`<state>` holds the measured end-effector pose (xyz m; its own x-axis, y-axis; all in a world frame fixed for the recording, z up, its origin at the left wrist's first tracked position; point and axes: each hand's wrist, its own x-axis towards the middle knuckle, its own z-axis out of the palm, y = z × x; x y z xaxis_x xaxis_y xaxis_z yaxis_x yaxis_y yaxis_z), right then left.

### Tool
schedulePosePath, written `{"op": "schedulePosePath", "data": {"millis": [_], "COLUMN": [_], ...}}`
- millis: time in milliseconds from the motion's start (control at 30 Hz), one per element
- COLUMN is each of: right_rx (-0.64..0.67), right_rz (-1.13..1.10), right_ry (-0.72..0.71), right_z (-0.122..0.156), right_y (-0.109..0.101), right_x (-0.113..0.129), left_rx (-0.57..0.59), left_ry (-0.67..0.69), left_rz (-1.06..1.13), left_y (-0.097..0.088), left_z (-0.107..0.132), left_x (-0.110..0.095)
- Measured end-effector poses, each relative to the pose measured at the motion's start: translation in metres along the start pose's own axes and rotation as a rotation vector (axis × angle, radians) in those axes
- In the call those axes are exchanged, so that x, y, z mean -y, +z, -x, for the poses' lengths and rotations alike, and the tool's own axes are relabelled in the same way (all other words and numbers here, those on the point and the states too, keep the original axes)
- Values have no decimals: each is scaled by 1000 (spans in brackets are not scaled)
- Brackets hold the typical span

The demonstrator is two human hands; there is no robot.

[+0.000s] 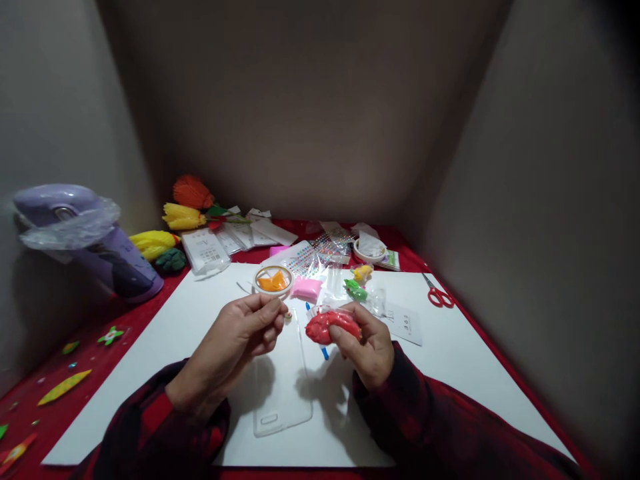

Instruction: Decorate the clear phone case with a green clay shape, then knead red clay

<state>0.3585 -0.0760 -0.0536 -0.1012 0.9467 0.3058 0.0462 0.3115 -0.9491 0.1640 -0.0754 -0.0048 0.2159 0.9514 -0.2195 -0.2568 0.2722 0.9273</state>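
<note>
A lump of red modelling clay (327, 328) in clear wrapping is gripped between the thumb and fingers of my right hand (369, 347), held above the white board. My left hand (250, 327) is closed in a pinch at the same height, a short way to the left. Whatever its fingertips hold, if anything, is too small to make out. Below both hands lies a clear phone case (283, 400) with a camera cut-out near its lower left corner. A tiny ornament (289, 315) shows by the case's far end. Partly hidden beneath the clay is a blue tool (325, 352).
Beyond my hands are a tape roll (273, 280) around an orange packet, a pink clay packet (307, 288), green clay (355, 289) and rhinestone sheets (310, 257). Red-handled scissors (440, 297) lie right. A purple tumbler (100, 247) leans at left near yellow paper flowers (185, 217).
</note>
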Motion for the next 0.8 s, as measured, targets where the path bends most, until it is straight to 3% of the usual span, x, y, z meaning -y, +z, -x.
{"op": "schedulePosePath", "data": {"millis": [200, 400, 600, 800], "right_rx": [-86, -98, -173, -252], "right_rz": [31, 16, -10, -15], "right_ry": [-19, -22, -24, -58], "right_z": [-9, -20, -23, -28], "right_y": [-5, -25, -51, -62], "right_x": [-9, -18, -34, -41], "left_rx": [-35, -52, -89, -76], "left_ry": [-89, -73, -38, -25], "left_rz": [45, 9, -43, 148], "left_y": [13, 38, 65, 83], "left_z": [15, 23, 9, -6], "left_x": [2, 10, 21, 29]}}
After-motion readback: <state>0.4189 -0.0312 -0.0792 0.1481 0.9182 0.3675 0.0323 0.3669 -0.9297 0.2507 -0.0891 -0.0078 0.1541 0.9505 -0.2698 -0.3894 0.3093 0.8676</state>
